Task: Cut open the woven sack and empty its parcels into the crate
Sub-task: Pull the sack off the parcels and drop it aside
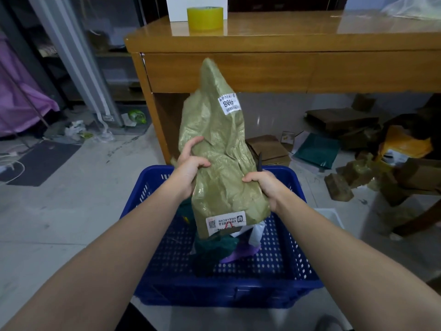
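Observation:
An olive-green woven sack (pixel 219 149) is held upside down over a blue perforated crate (pixel 296 266), its open end pointing down. My left hand (pixel 191 163) grips the sack's left side. My right hand (pixel 262 182) grips its right side and also holds a dark blade-like tool (pixel 259 161) that sticks up behind the sack. Parcels hang out of the sack's mouth into the crate: a dark green one (pixel 210 254), a purple one (pixel 241 253) and a white one (pixel 256 232). White labels sit on the sack near its top and bottom.
A wooden desk (pixel 262 44) stands behind the crate, with a roll of yellow tape (pixel 205 18) and a white box on top. Cardboard pieces, a teal bag (pixel 317 149) and wrapped bundles litter the floor at right. A dark mat (pixel 40 161) and cables lie at left.

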Tool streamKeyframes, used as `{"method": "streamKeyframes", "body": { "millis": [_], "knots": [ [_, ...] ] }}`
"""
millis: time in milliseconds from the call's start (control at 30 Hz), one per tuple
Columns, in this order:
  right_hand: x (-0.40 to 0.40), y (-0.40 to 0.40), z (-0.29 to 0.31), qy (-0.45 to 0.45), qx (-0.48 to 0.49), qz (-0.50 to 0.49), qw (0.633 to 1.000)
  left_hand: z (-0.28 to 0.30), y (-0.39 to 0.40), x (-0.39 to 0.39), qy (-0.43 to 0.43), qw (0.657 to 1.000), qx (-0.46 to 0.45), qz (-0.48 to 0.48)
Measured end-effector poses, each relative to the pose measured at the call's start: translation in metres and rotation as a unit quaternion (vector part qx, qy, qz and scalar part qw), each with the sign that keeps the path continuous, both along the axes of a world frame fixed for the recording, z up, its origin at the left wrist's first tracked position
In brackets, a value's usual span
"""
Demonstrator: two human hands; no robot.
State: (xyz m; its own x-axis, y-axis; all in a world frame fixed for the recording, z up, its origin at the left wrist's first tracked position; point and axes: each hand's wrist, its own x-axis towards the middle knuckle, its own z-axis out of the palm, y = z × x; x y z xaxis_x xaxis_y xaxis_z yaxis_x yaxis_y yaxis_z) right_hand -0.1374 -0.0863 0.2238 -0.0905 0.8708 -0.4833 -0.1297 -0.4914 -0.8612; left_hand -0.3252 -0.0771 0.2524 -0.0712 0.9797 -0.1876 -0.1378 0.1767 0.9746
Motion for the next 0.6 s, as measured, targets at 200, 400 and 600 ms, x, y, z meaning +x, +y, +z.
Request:
{"method": "streamKeyframes", "body": {
  "millis": [200, 400, 600],
  "knots": [
    [0.019, 0.0, 0.01, -0.095, 0.029, 0.008, 0.995, 0.008, 0.026, -0.025, 0.542, 0.837, -0.065, -0.029],
    [0.021, -0.003, 0.013, -0.087, 0.035, 0.068, 0.993, 0.018, 0.027, 0.002, 0.627, 0.733, 0.242, -0.109],
    [0.024, 0.0, 0.023, -0.081, 0.125, 0.066, 0.987, 0.0, 0.022, 0.013, 0.297, 0.909, -0.163, -0.242]
  ]
}}
